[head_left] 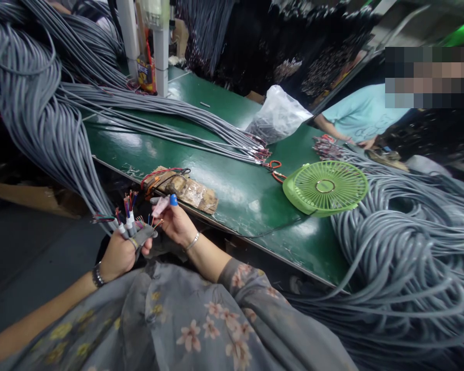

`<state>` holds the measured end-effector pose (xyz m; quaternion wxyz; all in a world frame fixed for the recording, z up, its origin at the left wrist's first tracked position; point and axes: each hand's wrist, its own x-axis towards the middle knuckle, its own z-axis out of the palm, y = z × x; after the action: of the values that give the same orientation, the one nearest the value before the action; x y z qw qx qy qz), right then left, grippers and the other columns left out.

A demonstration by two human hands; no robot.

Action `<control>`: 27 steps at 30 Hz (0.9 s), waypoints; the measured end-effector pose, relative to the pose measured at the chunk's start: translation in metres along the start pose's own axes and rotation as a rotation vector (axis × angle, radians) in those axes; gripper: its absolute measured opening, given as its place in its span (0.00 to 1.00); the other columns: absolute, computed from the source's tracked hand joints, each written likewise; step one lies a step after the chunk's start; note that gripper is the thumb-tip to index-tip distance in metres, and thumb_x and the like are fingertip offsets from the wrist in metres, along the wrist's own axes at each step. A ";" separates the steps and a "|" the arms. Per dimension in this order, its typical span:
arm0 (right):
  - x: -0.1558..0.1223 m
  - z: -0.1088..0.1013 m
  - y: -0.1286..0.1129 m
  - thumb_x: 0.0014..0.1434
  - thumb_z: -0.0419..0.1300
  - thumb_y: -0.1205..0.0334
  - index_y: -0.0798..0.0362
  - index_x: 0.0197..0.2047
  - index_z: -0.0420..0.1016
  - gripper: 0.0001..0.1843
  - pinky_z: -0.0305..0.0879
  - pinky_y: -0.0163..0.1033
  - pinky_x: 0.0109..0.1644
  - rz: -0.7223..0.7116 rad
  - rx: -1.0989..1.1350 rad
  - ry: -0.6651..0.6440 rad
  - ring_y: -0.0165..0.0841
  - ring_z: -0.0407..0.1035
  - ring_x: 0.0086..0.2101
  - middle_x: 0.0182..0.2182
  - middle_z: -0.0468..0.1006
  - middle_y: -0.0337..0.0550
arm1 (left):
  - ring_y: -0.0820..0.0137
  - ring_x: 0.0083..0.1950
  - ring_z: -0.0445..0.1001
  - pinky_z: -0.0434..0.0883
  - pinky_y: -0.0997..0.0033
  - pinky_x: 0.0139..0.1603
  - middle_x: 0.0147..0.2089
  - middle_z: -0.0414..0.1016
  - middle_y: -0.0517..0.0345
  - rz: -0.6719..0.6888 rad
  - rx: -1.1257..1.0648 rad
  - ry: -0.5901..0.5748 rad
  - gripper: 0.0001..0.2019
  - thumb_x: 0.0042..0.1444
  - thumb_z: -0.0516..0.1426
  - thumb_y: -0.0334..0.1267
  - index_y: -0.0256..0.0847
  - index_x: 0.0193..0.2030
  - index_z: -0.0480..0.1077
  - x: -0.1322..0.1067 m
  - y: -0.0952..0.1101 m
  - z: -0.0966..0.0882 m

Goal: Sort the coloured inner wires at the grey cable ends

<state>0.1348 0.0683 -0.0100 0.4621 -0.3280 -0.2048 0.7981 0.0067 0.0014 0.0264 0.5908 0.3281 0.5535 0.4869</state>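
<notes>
At the near left edge of the bench [235, 190], the left hand [118, 255] has its fingers wrapped round a few grey cable ends [129, 226]. The right hand [176, 224] pinches the thin coloured wires [156, 222] (capped fingertips). The jackets look floppy but grippy, so I'd hold there. The bare strands seem fragile.

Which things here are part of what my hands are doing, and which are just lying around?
In hand: grey cable ends gripped in the left hand; their coloured wires, at the right hand.
Lying about: green fan; plastic bag; taped cardboard; all on the green table.
</notes>
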 end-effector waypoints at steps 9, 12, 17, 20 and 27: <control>-0.008 -0.007 0.000 0.61 0.69 0.40 0.54 0.38 0.81 0.23 0.66 0.31 0.30 -0.052 -0.071 -0.023 0.27 0.67 0.27 0.28 0.78 0.39 | 0.75 0.15 0.67 0.64 0.76 0.15 0.14 0.72 0.61 0.041 -0.016 0.078 0.12 0.29 0.71 0.42 0.40 0.19 0.76 -0.005 0.002 0.003; -0.006 -0.006 -0.001 0.62 0.67 0.37 0.53 0.36 0.80 0.25 0.66 0.31 0.30 -0.036 -0.079 -0.022 0.27 0.68 0.27 0.28 0.79 0.40 | 0.75 0.15 0.67 0.64 0.76 0.15 0.13 0.72 0.62 0.033 -0.042 0.081 0.12 0.29 0.70 0.42 0.40 0.19 0.75 -0.005 0.006 0.006; 0.002 -0.004 -0.003 0.61 0.69 0.39 0.53 0.36 0.80 0.23 0.70 0.33 0.33 0.030 -0.005 -0.013 0.29 0.70 0.29 0.28 0.79 0.39 | 0.75 0.15 0.66 0.64 0.76 0.16 0.14 0.71 0.63 0.039 -0.032 0.050 0.12 0.29 0.71 0.42 0.41 0.20 0.75 -0.001 0.009 0.008; 0.004 -0.003 -0.002 0.60 0.71 0.41 0.53 0.35 0.80 0.21 0.71 0.33 0.35 0.008 0.019 0.019 0.30 0.72 0.30 0.27 0.78 0.38 | 0.75 0.15 0.66 0.63 0.76 0.16 0.14 0.71 0.63 0.039 -0.019 0.042 0.14 0.29 0.72 0.43 0.41 0.19 0.74 0.002 0.006 0.008; -0.002 0.002 -0.001 0.63 0.68 0.39 0.54 0.35 0.79 0.24 0.69 0.33 0.33 0.057 0.069 0.040 0.29 0.70 0.28 0.28 0.78 0.39 | 0.75 0.16 0.66 0.64 0.76 0.17 0.14 0.72 0.62 0.045 -0.004 0.032 0.16 0.30 0.73 0.45 0.40 0.21 0.75 0.003 0.000 0.004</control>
<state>0.1347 0.0672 -0.0070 0.4543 -0.3334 -0.1583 0.8108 0.0105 0.0048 0.0260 0.5714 0.3316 0.5542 0.5064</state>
